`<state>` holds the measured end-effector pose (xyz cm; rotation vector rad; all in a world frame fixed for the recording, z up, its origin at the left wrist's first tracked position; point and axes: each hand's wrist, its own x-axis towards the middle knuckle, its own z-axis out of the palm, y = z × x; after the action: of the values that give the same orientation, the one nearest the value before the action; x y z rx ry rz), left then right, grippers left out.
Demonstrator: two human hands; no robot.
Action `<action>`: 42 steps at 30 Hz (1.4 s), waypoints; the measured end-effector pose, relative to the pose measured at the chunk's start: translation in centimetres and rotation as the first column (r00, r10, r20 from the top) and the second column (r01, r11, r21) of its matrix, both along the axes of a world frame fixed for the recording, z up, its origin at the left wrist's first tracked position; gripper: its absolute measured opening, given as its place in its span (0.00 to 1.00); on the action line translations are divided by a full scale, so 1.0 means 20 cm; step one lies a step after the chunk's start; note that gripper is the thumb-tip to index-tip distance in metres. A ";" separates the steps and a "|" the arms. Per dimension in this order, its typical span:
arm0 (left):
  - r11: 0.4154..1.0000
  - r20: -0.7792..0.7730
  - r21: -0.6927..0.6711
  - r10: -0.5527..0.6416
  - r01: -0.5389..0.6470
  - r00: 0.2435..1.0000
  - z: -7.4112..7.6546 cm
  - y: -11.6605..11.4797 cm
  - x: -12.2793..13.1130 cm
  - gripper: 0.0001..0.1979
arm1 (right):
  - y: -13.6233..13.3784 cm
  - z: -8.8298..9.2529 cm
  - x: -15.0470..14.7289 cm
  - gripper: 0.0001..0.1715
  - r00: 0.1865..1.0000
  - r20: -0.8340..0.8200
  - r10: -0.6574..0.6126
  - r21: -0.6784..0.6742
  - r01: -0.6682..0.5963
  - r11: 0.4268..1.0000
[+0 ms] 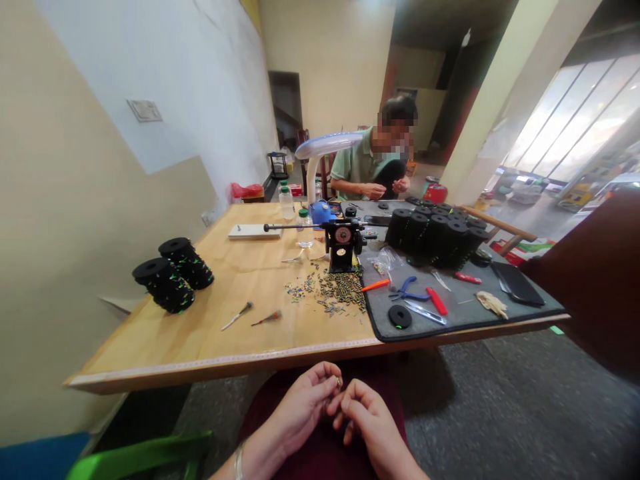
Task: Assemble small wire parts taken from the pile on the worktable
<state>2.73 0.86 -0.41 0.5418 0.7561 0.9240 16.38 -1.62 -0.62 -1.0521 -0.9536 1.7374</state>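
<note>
My left hand [307,405] is held above my lap, in front of the table's near edge. Its thumb and forefinger pinch a tiny shiny piece, too small to name. Close beside it, my right hand [369,415] is closed, thumb against forefinger; whatever it may hold is hidden. Beyond the hands, a heap of small dark striped pieces [345,288] lies on the wooden table [210,333], with little coloured beads [299,288] at its left. Two small tools with pointed ends, one dark-tipped [237,316] and one orange [267,318], rest nearer the front.
A black hand-cranked winder [343,243] stands mid-table before a desk lamp [327,144]. Black foam spools stand in stacks at left [163,283] and right [437,237]. Blue pliers [413,289], a red-handled knife [437,301] and scissors lie on the grey mat [470,317]. A person [360,163] sits opposite.
</note>
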 end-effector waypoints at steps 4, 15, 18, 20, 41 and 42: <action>1.000 0.002 0.002 0.005 -0.005 1.000 0.00 0.00 0.00 0.11 | 0.00 0.00 0.00 0.12 1.000 0.002 0.002 -0.003 -0.002 1.000; 1.000 0.012 -0.010 -0.007 0.007 1.000 0.01 0.01 0.00 0.12 | 0.00 0.00 0.00 0.13 1.000 0.014 0.010 -0.004 -0.010 1.000; 1.000 0.019 -0.007 -0.006 0.006 1.000 0.01 0.01 0.00 0.13 | 0.00 0.00 0.00 0.13 1.000 0.013 0.011 0.001 -0.011 1.000; 1.000 0.023 -0.002 -0.007 0.007 1.000 0.00 0.00 0.00 0.12 | 0.00 0.00 -0.01 0.14 1.000 0.007 0.006 -0.001 -0.006 1.000; 1.000 0.031 -0.003 -0.010 0.010 0.999 0.00 0.00 -0.01 0.12 | 0.00 0.00 0.00 0.15 1.000 -0.007 0.012 -0.002 -0.012 1.000; 1.000 0.032 -0.003 -0.010 0.010 0.999 0.00 0.00 -0.01 0.12 | 0.01 0.00 0.00 0.15 1.000 -0.007 0.014 -0.003 -0.014 1.000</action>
<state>2.54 0.93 -0.36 0.5268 0.7249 0.9200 16.29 -1.51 -0.62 -1.0434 -0.9560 1.7532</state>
